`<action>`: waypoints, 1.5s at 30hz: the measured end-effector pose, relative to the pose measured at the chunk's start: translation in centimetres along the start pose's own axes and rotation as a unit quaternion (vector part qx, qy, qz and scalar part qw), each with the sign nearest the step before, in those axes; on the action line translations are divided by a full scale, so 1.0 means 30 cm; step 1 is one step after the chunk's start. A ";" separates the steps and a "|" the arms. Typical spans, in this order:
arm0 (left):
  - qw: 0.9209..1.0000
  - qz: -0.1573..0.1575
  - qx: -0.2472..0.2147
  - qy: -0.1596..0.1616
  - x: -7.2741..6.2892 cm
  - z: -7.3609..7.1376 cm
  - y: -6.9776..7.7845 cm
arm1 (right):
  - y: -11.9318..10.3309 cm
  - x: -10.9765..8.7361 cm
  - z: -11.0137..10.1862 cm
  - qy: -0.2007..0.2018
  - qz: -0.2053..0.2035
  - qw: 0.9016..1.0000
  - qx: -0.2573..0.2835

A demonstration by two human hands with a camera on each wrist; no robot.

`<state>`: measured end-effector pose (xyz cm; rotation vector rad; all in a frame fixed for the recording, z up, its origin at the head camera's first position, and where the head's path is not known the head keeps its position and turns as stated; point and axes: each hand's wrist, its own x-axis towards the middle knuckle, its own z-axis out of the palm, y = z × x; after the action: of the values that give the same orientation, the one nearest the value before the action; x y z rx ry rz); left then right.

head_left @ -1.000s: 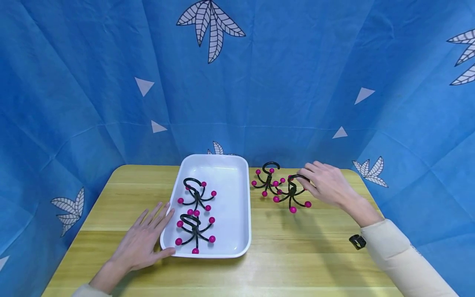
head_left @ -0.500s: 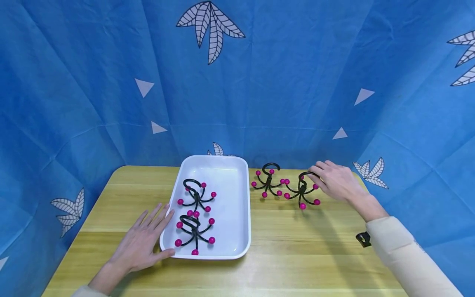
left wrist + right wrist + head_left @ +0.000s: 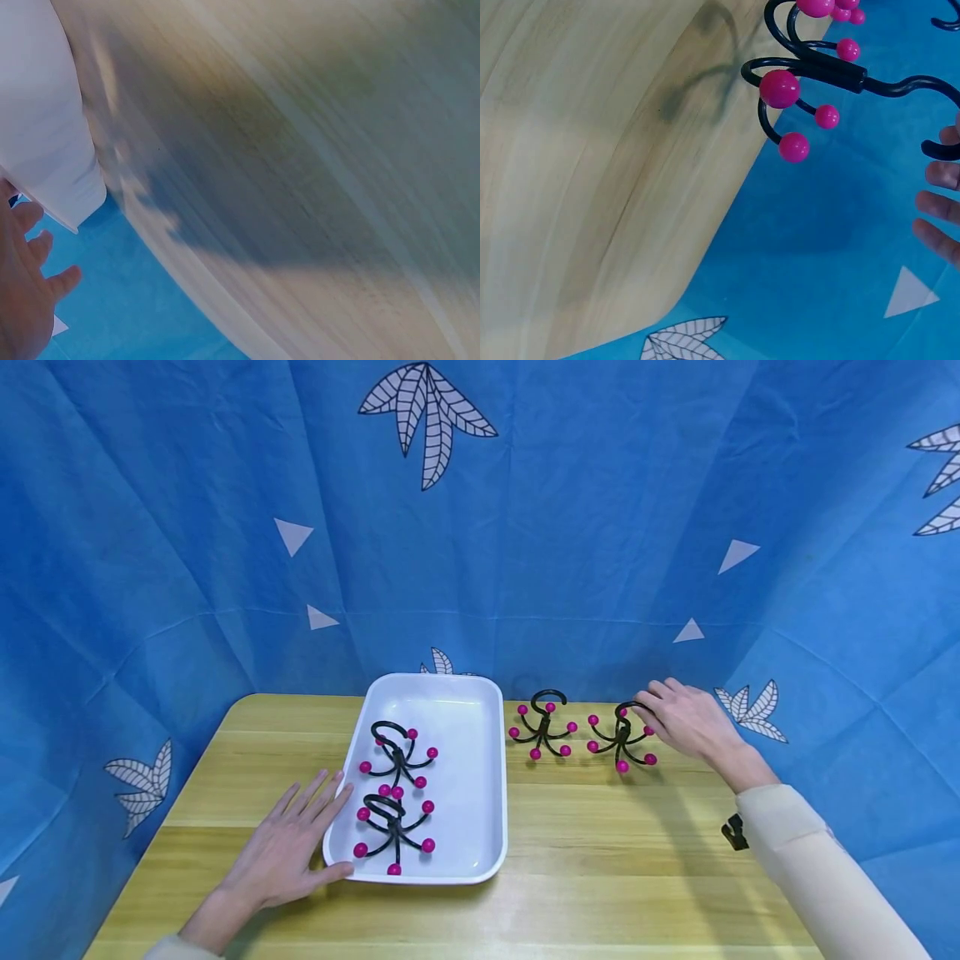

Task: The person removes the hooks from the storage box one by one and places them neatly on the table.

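Note:
My right hand (image 3: 686, 718) pinches the curved top of a black hanging hook (image 3: 622, 737) whose several arms end in pink balls. The right wrist view shows its black stem (image 3: 829, 73) close over the table's far edge, with fingers (image 3: 939, 204) at the hook's curl. A matching hook (image 3: 543, 727) stands on the table to its left. Flat, with fingers spread, my left hand (image 3: 281, 852) touches the left rim of a white tray (image 3: 504, 777). Inside the tray are two more such hooks, a rear one (image 3: 398, 755) and a front one (image 3: 394, 828).
The wooden table (image 3: 600, 893) ends against a blue patterned cloth (image 3: 600, 510) at the back and sides. Below the right sleeve, a small black strap piece (image 3: 733, 832) shows.
My right hand has carried the held hook rightward and slightly back, away from the hook standing beside it. The left hand, the tray and its two hooks have stayed put.

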<state>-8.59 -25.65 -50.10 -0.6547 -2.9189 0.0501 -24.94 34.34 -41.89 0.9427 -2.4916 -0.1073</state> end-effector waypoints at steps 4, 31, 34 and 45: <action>1.000 -0.001 0.002 -0.004 -0.001 -0.002 0.000 | 0.009 0.006 0.011 -0.033 0.016 0.999 0.005; 1.000 -0.004 0.000 0.000 0.000 0.004 -0.002 | 0.044 0.027 0.053 -0.100 0.050 0.994 0.009; 1.000 -0.005 0.001 -0.003 0.001 0.003 -0.003 | 0.044 0.024 0.063 -0.089 0.046 0.995 0.007; 1.000 -0.001 0.002 -0.014 0.003 -0.003 -0.001 | 0.034 0.018 0.053 -0.100 0.084 0.991 0.019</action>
<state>-8.68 -25.65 -50.01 -0.6557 -2.9462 0.0644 -26.64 34.61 -42.85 0.7650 -2.7557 -0.1040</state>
